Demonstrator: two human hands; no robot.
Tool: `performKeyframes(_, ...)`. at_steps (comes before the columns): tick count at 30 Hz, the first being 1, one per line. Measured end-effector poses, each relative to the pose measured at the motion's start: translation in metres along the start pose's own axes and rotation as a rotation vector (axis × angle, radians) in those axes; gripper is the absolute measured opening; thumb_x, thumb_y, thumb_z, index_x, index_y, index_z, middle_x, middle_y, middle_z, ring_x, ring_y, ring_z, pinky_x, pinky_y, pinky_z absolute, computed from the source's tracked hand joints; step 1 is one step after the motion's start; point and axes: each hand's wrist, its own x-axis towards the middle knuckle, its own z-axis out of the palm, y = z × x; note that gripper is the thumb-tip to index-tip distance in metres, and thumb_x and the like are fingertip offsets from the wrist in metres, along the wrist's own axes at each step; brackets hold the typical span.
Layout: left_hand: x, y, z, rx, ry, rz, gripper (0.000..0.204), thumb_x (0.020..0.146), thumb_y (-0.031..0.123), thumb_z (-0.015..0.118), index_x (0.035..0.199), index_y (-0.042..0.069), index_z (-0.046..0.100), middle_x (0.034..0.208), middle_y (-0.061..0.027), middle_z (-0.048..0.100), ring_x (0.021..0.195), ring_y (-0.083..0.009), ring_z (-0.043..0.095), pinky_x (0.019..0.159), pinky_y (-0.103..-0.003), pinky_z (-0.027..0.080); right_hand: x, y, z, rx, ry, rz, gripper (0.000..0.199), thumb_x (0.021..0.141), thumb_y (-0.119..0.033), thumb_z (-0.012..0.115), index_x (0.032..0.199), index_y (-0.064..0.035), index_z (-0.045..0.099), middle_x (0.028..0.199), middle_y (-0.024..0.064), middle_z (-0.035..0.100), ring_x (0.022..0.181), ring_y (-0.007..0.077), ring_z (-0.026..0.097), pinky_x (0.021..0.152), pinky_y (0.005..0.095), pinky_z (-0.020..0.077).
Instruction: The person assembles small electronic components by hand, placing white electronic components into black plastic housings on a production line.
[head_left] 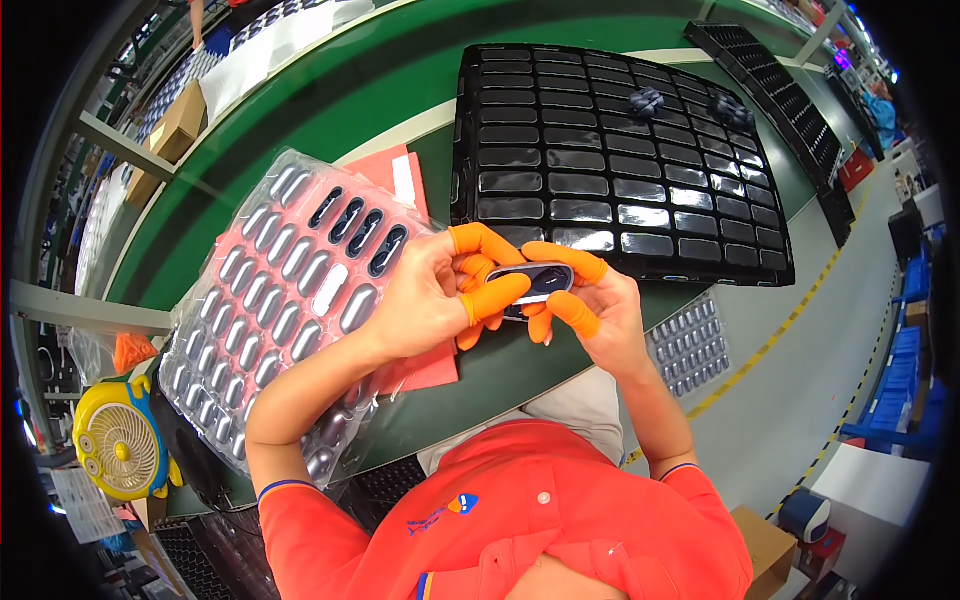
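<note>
Both hands wear orange finger cots and meet over the bench. Between them is a small oval casing with a silvery rim and a glossy dark face. My left hand pinches its left end, thumb on top. The fingers of my right hand close around its right end. Under my left forearm lies a clear plastic tray with rows of silver oval parts. Several dark-faced oval pieces sit at its upper right, near one white oval spot. What is beneath the casing is hidden by my fingers.
A large black pocketed tray lies beyond my hands, with two dark crumpled bundles on it. Pink sheets lie under the clear tray. A yellow fan stands at left. Another tray of silver parts is lower right.
</note>
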Motion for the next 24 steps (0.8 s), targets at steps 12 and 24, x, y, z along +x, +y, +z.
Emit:
performKeyframes(12,-0.007,-0.011,0.003,0.272,0.002,0.123,0.022,0.087,0.000,0.050,0.109,-0.002,0.053,0.071,-0.0054,0.059,0.052,-0.0095,0.057,0.044,-0.021,0.045,-0.003,0.002,0.010,-0.505,0.239,-0.193,0.023,0.086,-0.005,0.056,0.107,0.0056,0.058,0.075,0.0091,0.062,0.054,0.0104,0.057,0.048,0.0209,0.0445)
performKeyframes(24,-0.021,0.008,-0.036,0.953,0.111,0.575,0.031,0.077,0.006,0.064,0.107,0.002,0.056,0.083,-0.0096,0.058,0.068,-0.0182,0.057,0.058,-0.030,0.046,0.003,-0.001,0.045,-0.280,0.277,0.031,0.022,0.088,-0.008,0.054,0.107,0.0030,0.059,0.072,0.0078,0.062,0.050,0.0082,0.054,0.044,0.0191,0.0381)
